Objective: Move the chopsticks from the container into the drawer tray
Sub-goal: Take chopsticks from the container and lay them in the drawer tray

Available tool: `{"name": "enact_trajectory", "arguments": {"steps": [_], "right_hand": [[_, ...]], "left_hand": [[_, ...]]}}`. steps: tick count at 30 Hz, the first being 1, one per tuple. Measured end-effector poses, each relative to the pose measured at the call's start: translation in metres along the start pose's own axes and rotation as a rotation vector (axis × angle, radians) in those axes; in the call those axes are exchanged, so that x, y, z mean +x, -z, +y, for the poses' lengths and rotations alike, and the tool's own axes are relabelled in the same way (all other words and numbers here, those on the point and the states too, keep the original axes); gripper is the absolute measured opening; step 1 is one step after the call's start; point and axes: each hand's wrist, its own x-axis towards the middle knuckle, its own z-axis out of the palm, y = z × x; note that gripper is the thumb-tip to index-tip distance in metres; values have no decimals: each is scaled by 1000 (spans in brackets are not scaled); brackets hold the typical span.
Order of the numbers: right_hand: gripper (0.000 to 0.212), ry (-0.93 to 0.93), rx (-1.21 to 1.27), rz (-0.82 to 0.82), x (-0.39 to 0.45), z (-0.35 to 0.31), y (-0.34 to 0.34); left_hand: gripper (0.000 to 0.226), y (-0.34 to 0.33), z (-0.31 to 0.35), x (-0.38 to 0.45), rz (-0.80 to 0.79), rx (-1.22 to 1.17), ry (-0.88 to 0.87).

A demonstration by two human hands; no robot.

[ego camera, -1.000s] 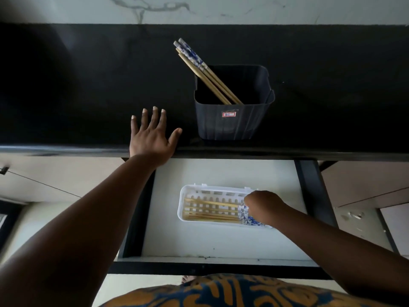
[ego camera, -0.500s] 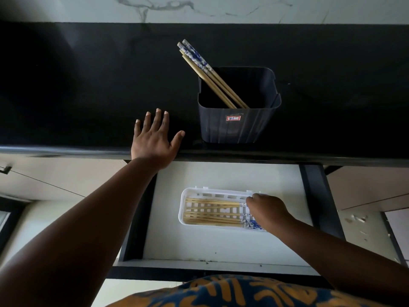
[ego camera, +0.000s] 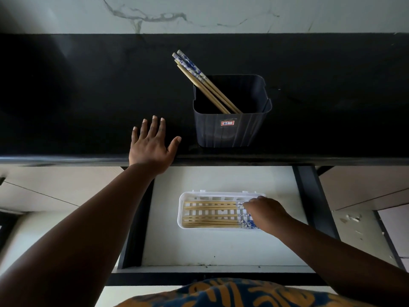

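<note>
Chopsticks: pale bamboo shafts, blue-and-white patterned tops. Several lean in dark container [ego camera: 230,129] on black surface [ego camera: 66,96]; more chopsticks [ego camera: 210,214] lie flat in white drawer tray [ego camera: 180,209]. Right hand [ego camera: 264,210] over their patterned ends, grip unclear. Left hand [ego camera: 152,147] flat, fingers spread, left of container.

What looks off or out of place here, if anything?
Nothing spilled or broken. The chopsticks in the tray lie flat and roughly parallel in the white tray. The remaining chopsticks lean against the container rim, which is normal. Chipped patches mark the floor, lower right.
</note>
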Motion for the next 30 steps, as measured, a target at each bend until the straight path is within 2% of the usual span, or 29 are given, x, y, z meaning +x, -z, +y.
{"name": "enact_trajectory", "arguments": {"steps": [2,4,7,10,12,14,17,19,23,26,30], "right_hand": [[28,-47,128,-79,-4,1,17],[18,-32,253,-176,-11,-2,48],[40,28,419,-222,-30,-14,121],[21,128,679,-55,-48,-32,196],[8,178,865,120,-53,-42,236],[6,153,973,312,-47,-48,265],[8,9,859,562,-16,-48,283],[3,-95,681,624,7,-46,284],[19,-191,389,473,32,-49,281],[15,-233,309,429,43,-50,275],[10,-213,265,428,48,-53,274]], "left_hand": [[78,0,0,0,-12,3,-7],[77,1,1,1,-23,1,-10],[75,4,3,1,-43,-7,-6],[74,7,4,0,-59,19,-30],[71,9,4,1,-62,51,-72],[72,11,2,2,-76,65,-116],[83,12,-1,3,-101,55,-145],[92,11,-4,5,-104,30,-152],[100,10,-7,8,-107,-16,-155],[104,10,-9,7,-102,-26,-163],[122,11,-10,8,-107,-52,-172]]}}
